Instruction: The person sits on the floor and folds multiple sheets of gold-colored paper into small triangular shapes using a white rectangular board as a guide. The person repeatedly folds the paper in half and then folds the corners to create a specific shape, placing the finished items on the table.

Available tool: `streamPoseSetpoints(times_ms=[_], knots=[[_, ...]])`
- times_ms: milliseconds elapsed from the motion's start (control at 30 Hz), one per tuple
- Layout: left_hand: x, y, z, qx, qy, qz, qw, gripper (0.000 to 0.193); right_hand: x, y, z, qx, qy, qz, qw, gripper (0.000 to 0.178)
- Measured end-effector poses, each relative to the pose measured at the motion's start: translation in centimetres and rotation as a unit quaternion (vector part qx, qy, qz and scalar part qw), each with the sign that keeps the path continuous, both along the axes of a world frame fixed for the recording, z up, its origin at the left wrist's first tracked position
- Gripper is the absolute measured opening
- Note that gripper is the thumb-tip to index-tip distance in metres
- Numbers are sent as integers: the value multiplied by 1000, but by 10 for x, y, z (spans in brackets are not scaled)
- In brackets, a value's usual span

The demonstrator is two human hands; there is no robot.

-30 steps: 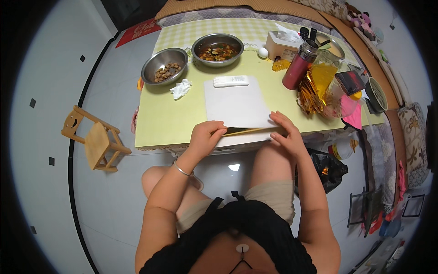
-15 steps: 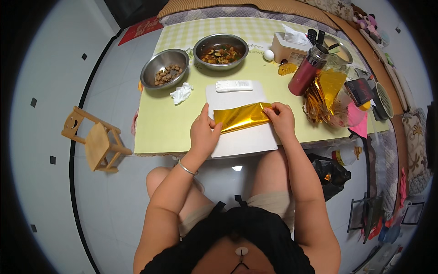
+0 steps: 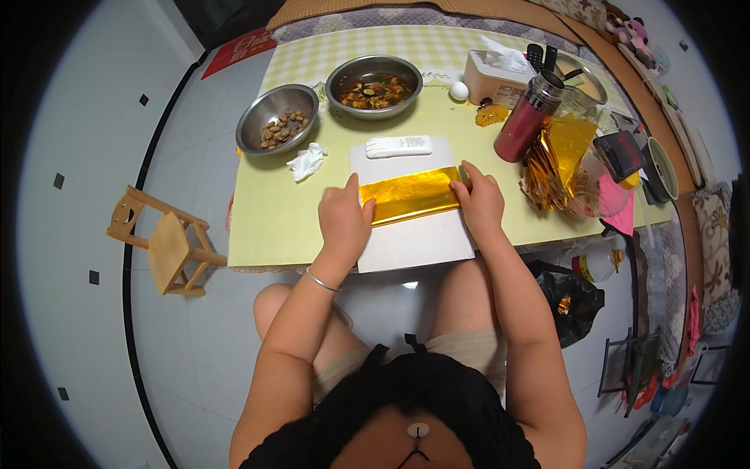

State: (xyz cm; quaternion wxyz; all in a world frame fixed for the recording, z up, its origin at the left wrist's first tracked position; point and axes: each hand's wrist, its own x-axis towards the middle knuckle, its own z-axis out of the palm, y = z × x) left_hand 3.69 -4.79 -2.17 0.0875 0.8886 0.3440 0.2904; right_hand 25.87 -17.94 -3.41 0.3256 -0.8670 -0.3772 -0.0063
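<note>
- One person's black top (image 3: 398,406) and beige shorts (image 3: 469,352) fill the lower centre of the frame
- At centre, the left hand (image 3: 344,215) grips the left end of the gold foil sheet (image 3: 410,195), thumb laid on the foil near its lower corner; a silver bracelet (image 3: 322,280) circles that wrist
- Right of centre, the right hand (image 3: 481,203) grips the sheet's other end, thumb on the face and fingers around the edge
- The foil lies stretched between the two hands in the middle of the frame, over a white board (image 3: 414,248) whose lower edge reaches the near edge of the table (image 3: 289,227)
- In the right half, below the table's level, a black plastic bag (image 3: 574,305) sits beside a clear jug (image 3: 598,264); at left, a wooden chair (image 3: 173,242) stands on the floor
- Right of the hands lies a bundle of gold strips (image 3: 543,172), with a pink cloth (image 3: 619,207) at its right and a tilted red flask (image 3: 529,121) at its left
- On the board's top end rests a flat white object (image 3: 398,147), its kind unclear
- Upper left, a crumpled tissue (image 3: 308,162) lies just below a steel bowl (image 3: 254,117) of brown nut-like pieces (image 3: 283,129)
- Upper centre, a second steel bowl (image 3: 375,114) holds food in dark liquid
- Upper right, a white egg-shaped thing (image 3: 458,91) lies beside a tissue box (image 3: 492,82)
</note>
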Motion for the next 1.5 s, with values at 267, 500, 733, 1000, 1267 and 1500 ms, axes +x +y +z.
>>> streamPoseSetpoints(times_ms=[267, 500, 733, 1000, 1267, 1500], knots=[[0, -23, -1, -19, 34, -289, 956, 59, -3, -1, 2, 24, -14, 16, 999, 38], [-6, -37, -10, 68, 143, -244, 957, 91, -2, -2, 1, 27, -7, 10, 1000, 38], [-9, -46, -9, 60, 172, -221, 958, 101, -23, -14, 16, 66, -257, 175, 948, 41], [-31, -54, 7, 19, 257, -153, 954, 108, -19, -63, -1, -122, -137, 301, 936, 77], [-4, 15, 8, 7, -4, -104, 995, 49, 1, -36, 16, 75, -7, 196, 978, 34], [23, 48, 20, -156, 127, -90, 975, 45, 17, 4, 12, 109, 474, 81, 870, 44]])
